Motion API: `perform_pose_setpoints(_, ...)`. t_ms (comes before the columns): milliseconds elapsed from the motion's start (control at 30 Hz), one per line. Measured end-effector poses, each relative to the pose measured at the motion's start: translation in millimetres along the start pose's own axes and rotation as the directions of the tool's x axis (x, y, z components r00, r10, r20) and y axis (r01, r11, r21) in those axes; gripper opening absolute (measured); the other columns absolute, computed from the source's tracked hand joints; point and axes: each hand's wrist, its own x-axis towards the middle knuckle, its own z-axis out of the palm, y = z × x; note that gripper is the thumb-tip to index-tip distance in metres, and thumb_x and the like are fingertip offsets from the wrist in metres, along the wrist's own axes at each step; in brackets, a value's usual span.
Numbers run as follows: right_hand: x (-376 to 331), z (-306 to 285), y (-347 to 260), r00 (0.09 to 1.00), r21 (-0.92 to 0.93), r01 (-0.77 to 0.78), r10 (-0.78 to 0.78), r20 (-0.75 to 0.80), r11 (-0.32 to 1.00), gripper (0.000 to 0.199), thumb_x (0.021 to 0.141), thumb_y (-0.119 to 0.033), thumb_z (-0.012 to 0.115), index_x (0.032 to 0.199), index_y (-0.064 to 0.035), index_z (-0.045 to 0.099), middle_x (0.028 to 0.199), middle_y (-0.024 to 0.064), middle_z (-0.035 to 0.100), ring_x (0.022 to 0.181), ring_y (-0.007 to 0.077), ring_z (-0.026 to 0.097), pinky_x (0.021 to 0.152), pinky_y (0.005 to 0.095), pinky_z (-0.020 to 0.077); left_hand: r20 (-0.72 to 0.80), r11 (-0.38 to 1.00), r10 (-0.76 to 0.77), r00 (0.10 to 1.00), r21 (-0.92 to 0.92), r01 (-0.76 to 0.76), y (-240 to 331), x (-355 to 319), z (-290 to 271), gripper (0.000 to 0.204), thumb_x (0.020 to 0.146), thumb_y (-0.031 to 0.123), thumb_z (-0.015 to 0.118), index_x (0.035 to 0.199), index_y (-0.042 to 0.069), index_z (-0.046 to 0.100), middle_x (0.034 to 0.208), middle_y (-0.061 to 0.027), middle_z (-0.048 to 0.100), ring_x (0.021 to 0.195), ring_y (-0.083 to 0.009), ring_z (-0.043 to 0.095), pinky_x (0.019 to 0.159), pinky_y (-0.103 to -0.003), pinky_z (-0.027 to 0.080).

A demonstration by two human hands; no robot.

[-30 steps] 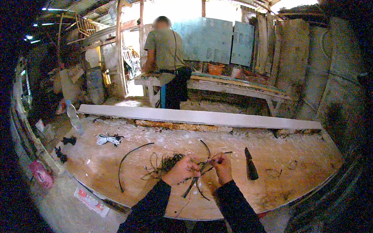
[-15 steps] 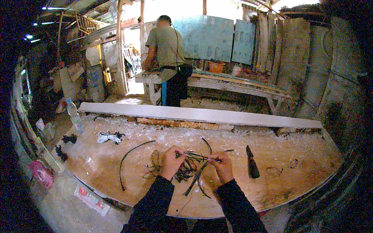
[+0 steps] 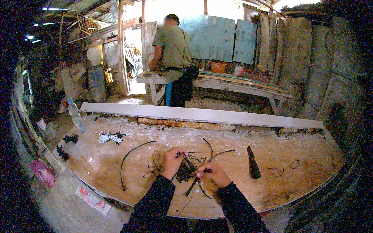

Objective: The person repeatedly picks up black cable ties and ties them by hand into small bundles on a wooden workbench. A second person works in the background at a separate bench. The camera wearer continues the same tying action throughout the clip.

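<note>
Over the middle of the wooden board, my left hand (image 3: 173, 162) is closed, thumb and fingers pinching thin black cords. From it a tangled bundle of black cords (image 3: 185, 171) hangs down onto the board. My right hand (image 3: 213, 174) sits close beside it, fingers pinched at the bundle's right side; what lies between the fingertips is too small to make out. Below the right hand lies a thick black strip (image 3: 189, 188). A curved black cord (image 3: 124, 165) rests left of my hands, and another black cord (image 3: 223, 153) lies beyond the right one.
A dark, tapered knife-like tool (image 3: 253, 165) lies at right. Tied white cord (image 3: 110, 137), small black bundles (image 3: 70, 138) and a clear bottle (image 3: 75, 116) are at left. A pale ledge (image 3: 202, 115) edges the board's far side. Beyond, a person (image 3: 173, 50) stands at a bench (image 3: 233, 84).
My right hand has moved left and slightly down, in toward the bundle, away from the cord strands stretched between the hands. My left hand stays nearly in place. The person has shifted slightly rightward in view.
</note>
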Motion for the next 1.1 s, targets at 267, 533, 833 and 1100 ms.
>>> perform_pose_setpoints(267,9,-30,35,0.794,-0.076,0.211,-0.217,-0.568,0.974,0.011,0.072,-0.002,0.059,0.072,-0.0050,0.049,0.070,0.0019,0.052,0.069,0.0116,0.052,0.066,0.0244,0.0419,0.789,0.963,-0.165,0.592,-0.001,0.269,31,-5,-7,0.012,0.073,0.014,0.062,0.076,0.002,0.058,0.076,-0.0018,0.057,0.074,-0.0093,0.051,0.069,-0.023,0.040)
perform_pose_setpoints(533,8,-31,30,0.666,-0.348,0.108,-0.328,-0.670,0.931,0.013,0.075,0.001,0.053,0.086,-0.0058,0.055,0.082,0.0045,0.052,0.082,0.0113,0.050,0.070,0.0218,0.0400,0.788,0.936,-0.146,0.598,-0.084,0.341,36,-15,6,0.023,0.076,0.023,0.061,0.068,0.007,0.046,0.064,0.0036,0.042,0.061,-0.0065,0.039,0.055,-0.022,0.035)
perform_pose_setpoints(833,7,-14,17,0.917,-0.326,0.003,-0.133,-0.377,0.945,0.008,0.071,-0.010,0.062,0.077,-0.0054,0.061,0.103,0.0079,0.050,0.101,0.0226,0.046,0.086,0.0343,0.0354,0.039,0.917,-0.268,0.963,-0.296,0.268,29,1,-12,0.013,0.069,0.011,0.064,0.073,0.003,0.054,0.067,-0.0005,0.053,0.061,-0.0086,0.049,0.057,-0.021,0.039)
perform_pose_setpoints(1100,-2,19,-4,0.982,-0.059,-0.034,0.044,0.185,0.998,0.020,0.075,-0.012,0.059,0.094,-0.0088,0.062,0.122,0.0100,0.038,0.114,0.0242,0.034,0.091,0.0337,0.0319,-0.052,0.897,-0.366,0.929,-0.287,0.337,11,0,-7,0.008,0.068,0.006,0.062,0.071,0.002,0.056,0.068,-0.0034,0.057,0.063,-0.0102,0.052,0.058,-0.023,0.041)
